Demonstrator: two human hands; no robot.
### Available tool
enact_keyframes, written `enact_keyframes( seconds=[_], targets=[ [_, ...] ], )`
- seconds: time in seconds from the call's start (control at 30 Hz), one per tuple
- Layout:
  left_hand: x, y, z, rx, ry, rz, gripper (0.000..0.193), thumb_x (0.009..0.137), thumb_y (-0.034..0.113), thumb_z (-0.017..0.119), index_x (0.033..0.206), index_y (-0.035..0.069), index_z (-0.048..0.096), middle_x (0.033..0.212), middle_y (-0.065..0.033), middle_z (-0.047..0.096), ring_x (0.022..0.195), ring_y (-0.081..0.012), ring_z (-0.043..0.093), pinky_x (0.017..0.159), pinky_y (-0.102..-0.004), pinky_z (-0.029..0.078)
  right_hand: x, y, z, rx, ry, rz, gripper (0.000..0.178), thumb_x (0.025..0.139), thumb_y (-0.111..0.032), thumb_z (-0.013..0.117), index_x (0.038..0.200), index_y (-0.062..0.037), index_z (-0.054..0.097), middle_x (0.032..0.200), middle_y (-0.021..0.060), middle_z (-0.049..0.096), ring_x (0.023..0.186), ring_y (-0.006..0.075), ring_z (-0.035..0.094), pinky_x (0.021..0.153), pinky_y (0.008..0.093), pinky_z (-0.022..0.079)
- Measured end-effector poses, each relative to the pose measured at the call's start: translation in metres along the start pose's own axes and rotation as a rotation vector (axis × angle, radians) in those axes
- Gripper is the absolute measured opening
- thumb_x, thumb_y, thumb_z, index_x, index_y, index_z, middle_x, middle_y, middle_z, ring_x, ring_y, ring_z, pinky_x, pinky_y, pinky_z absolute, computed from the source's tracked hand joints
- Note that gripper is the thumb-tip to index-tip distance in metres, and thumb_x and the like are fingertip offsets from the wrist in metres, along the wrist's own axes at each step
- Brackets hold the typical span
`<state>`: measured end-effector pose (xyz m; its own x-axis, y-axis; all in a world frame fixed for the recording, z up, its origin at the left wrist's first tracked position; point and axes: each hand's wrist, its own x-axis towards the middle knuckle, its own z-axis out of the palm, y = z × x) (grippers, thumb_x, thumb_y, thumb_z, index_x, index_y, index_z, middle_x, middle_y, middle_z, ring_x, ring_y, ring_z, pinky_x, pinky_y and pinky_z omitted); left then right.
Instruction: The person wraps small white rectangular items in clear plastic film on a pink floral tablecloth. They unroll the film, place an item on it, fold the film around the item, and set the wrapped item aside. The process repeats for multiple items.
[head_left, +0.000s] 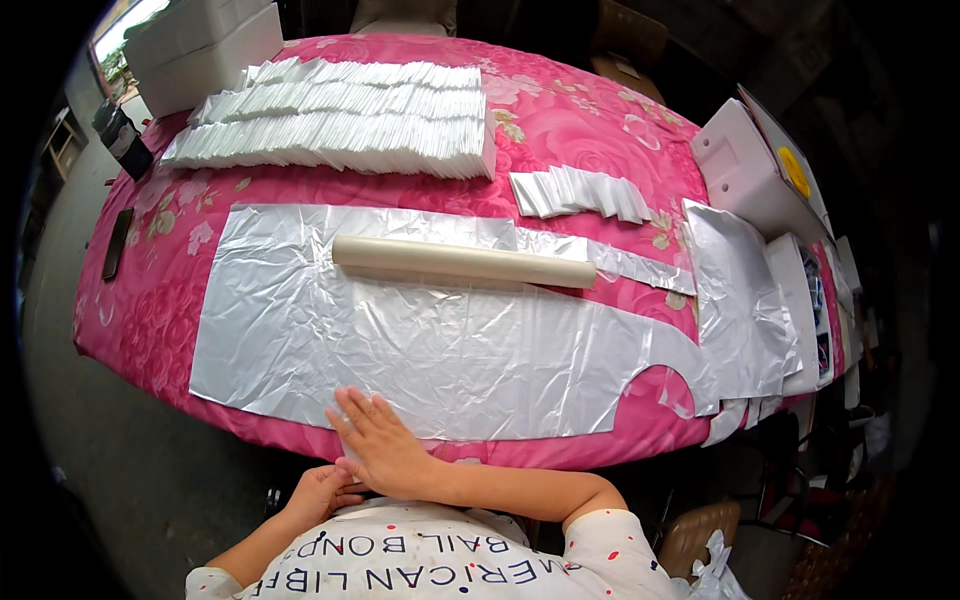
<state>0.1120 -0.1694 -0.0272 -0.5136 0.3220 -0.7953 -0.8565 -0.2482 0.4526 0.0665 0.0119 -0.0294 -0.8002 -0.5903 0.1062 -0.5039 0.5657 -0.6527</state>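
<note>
My right hand (388, 447) lies flat at the near edge of the table, its fingers stretched out over the front edge of a large silver foil-like sheet (420, 340). Just below it, close to my body, my left hand (322, 495) is closed, fingers pinched together under the right palm. A sliver of something whitish shows between the two hands; what the left fingers hold is mostly hidden. Across the sheet's far part rests a long beige tube (460, 262), lying sideways. The sheet is wrinkled, with a rounded cut-out at its right end.
Dense rows of folded white packets (340, 115) stand at the far left, a smaller fanned group (578, 192) right of them. Another silver sheet (740, 300) drapes at the right beside a white foam box (745, 165). A phone-like dark object (118, 245) lies on the pink floral cloth (150, 310).
</note>
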Motion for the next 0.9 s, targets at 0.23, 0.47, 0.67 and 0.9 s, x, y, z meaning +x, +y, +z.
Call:
enact_keyframes(
  seconds=[0.23,0.47,0.67,0.9],
  targets=[
    [-0.017,0.056,0.051,1.423,-0.034,0.372,0.018,0.078,0.008,0.063,0.094,0.000,0.066,0.080,-0.0113,0.067,0.064,-0.0245,0.064,0.060,-0.0284,0.049,-0.006,0.006,-0.060,-0.053,-0.212,-0.195,0.023,0.085,-0.021,0.057,0.102,-0.0062,0.059,0.130,0.0131,0.043,0.134,0.0289,0.023,0.109,0.0549,0.009],
    [0.002,0.079,0.078,1.351,-0.096,0.907,0.026,0.074,0.009,0.068,0.100,0.004,0.063,0.092,-0.0145,0.066,0.078,-0.0280,0.064,0.069,-0.0323,0.052,-0.028,0.101,-0.184,0.078,0.376,0.051,0.007,0.078,-0.011,0.067,0.081,-0.0090,0.061,0.076,0.0033,0.058,0.080,0.0208,0.056,0.103,0.0496,0.026],
    [0.023,0.078,0.086,1.318,-0.169,0.881,0.028,0.075,0.009,0.067,0.102,0.004,0.063,0.097,-0.0152,0.065,0.087,-0.0300,0.064,0.075,-0.0342,0.052,-0.058,0.301,-0.330,0.132,1.129,0.617,0.021,0.083,-0.016,0.064,0.095,0.0008,0.065,0.078,0.0052,0.066,0.069,0.0112,0.059,0.065,0.0261,0.047],
    [0.030,0.084,0.086,1.304,-0.164,0.846,0.029,0.075,0.007,0.065,0.104,0.005,0.062,0.101,-0.0150,0.064,0.087,-0.0291,0.063,0.073,-0.0338,0.052,-0.060,0.353,-0.341,-0.862,0.871,1.029,0.040,0.079,-0.030,0.065,0.110,-0.0047,0.061,0.114,0.0153,0.059,0.110,0.0308,0.051,0.094,0.0415,0.037]
  ],
)
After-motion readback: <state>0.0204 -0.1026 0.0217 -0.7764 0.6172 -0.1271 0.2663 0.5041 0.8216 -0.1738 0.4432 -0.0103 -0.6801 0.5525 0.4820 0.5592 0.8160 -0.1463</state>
